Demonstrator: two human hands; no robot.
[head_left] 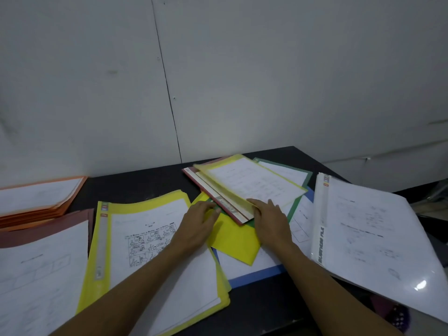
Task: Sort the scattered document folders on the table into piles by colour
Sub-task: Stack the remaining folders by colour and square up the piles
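Left hand [201,221] and right hand [271,220] press, fingers together, on perhaps five mixed plastic folders [232,238] mid-frame. Four sorted folder piles [145,214] flank them.

1. Probably an office or study room; the dim view shows little.
2. A dark bench [150,183] carries filed worksheets [150,236]: orange folder pile [36,209] at 9 o'clock, white folder [363,226] at 3.
3. Bare white panel wall [266,81] at 12 o'clock.

We see the orange plastic folder pile [41,200] at the left edge of the dark table [145,180], the yellow plastic folder pile [135,238] at the front edge, the white plastic folder pile [363,238] at the right.
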